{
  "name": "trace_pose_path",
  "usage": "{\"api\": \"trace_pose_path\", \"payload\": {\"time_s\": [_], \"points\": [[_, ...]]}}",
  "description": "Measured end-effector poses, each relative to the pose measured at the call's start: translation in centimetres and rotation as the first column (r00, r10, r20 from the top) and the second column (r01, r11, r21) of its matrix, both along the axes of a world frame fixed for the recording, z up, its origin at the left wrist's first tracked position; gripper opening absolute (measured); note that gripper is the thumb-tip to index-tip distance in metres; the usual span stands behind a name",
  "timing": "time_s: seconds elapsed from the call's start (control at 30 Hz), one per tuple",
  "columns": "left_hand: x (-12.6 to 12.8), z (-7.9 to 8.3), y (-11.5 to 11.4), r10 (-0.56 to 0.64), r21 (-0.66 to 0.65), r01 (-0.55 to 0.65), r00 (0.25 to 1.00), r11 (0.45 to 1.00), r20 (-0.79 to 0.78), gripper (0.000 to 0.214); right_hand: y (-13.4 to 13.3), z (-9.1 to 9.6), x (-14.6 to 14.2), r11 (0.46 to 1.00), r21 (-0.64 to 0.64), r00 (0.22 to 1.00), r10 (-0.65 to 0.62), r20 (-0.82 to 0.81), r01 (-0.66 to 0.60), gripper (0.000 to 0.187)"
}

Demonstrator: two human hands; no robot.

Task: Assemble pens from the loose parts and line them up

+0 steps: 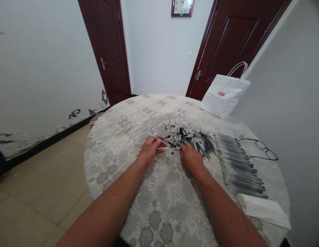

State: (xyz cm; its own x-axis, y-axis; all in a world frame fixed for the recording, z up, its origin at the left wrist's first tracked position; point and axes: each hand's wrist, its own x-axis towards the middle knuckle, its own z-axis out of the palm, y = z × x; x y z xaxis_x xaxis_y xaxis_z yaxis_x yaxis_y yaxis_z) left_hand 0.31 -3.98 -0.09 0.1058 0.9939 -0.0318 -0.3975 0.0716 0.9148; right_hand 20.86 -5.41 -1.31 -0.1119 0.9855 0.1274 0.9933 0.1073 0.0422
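Observation:
My left hand (148, 150) is closed around a slim white pen barrel (157, 138) that slants across the fingers. Another pale stick lies by its lower fingertips; whether it is gripped cannot be told. Just to the right, my right hand (190, 156) has its fingers pinched together, with a thin dark stick (177, 149) poking out on the left side. Between the hands a small black piece (172, 153) rests on the cloth. Beyond them spreads a heap of white pen barrels (151, 128), short white pieces (184, 121) and thin black sticks (207, 142).
On the right of the round cloth-covered table (159, 206) runs a row of dark-and-clear pens (241, 164), with eyeglasses (267, 152) beside it. A folded white paper or cloth (264, 209) lies nearer. The white paper bag (225, 94) stands at the back right.

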Motion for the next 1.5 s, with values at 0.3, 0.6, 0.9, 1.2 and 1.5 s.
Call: {"api": "trace_pose_path", "payload": {"time_s": [0.3, 0.6, 0.9, 1.2, 1.5], "points": [[0.1, -0.2, -0.1, 0.001, 0.014, 0.000, 0.999, 1.000, -0.050, 0.024, 0.0, -0.2, 0.2, 1.000, -0.005, 0.997, 0.018, 0.077, -0.018, 0.021], [0.3, 0.1, 0.1, 0.068, -0.063, -0.067, 0.997, 0.996, 0.020, 0.026, -0.4, 0.7, 0.0, 0.976, 0.206, 0.997, 0.077, -0.010, -0.073, 0.022], [0.1, 0.6, 0.1, 0.135, -0.036, -0.131, 0.977, 0.991, 0.164, 0.028, -0.3, -0.1, -0.1, 0.955, 0.223, 0.939, 0.247, -0.239, -0.194, 0.021], [0.2, 0.6, -0.3, 0.000, -0.064, 0.013, 0.980, 0.998, 0.200, 0.028, -0.7, 1.0, -2.2, 0.991, 0.127, -0.226, 0.113, -0.968, -0.048, 0.018], [0.3, 0.8, -0.6, -0.035, -0.094, 0.059, 0.970, 0.994, 0.242, 0.026, -1.0, 1.4, -3.4, 0.986, 0.068, -0.570, -0.032, -0.821, -0.153, 0.026]]}}
